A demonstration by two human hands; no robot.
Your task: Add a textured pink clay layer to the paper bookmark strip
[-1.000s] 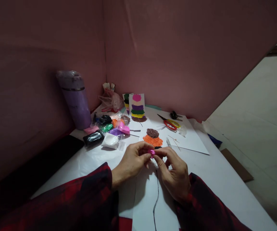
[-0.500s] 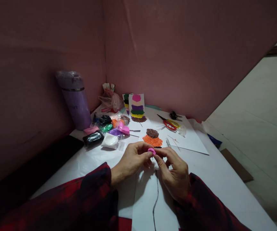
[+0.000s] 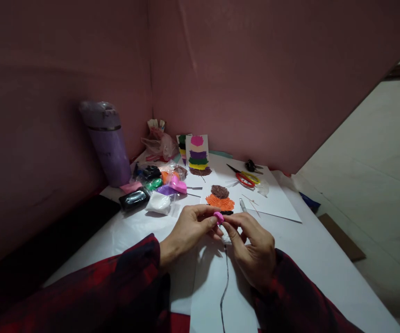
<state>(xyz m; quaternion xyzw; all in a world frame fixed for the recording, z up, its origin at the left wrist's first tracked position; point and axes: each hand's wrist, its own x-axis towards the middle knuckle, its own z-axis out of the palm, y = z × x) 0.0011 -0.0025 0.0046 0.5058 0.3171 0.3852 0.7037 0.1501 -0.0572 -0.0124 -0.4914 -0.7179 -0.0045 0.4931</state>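
Observation:
My left hand (image 3: 191,230) and my right hand (image 3: 253,247) meet above a white paper sheet (image 3: 210,286), and their fingertips pinch a small pink lump of clay (image 3: 218,217) between them. Both hands are closed on it. Just beyond the fingers lies a clay picture on paper with a brown layer (image 3: 220,191) over an orange layer (image 3: 220,201). A thin black line (image 3: 225,282) runs down the sheet below my hands. Dark red checked sleeves cover both forearms.
Several wrapped clay packs (image 3: 158,185) lie at the left, beside a purple flask (image 3: 107,141). A finished card of coloured clay layers (image 3: 197,155) stands against the pink wall. Scissors with red and yellow handles (image 3: 246,178) lie at the back right. The table edge runs along the right.
The pink clay has been turned and pressed slightly between my fingertips. Both hands have stayed almost where they were.

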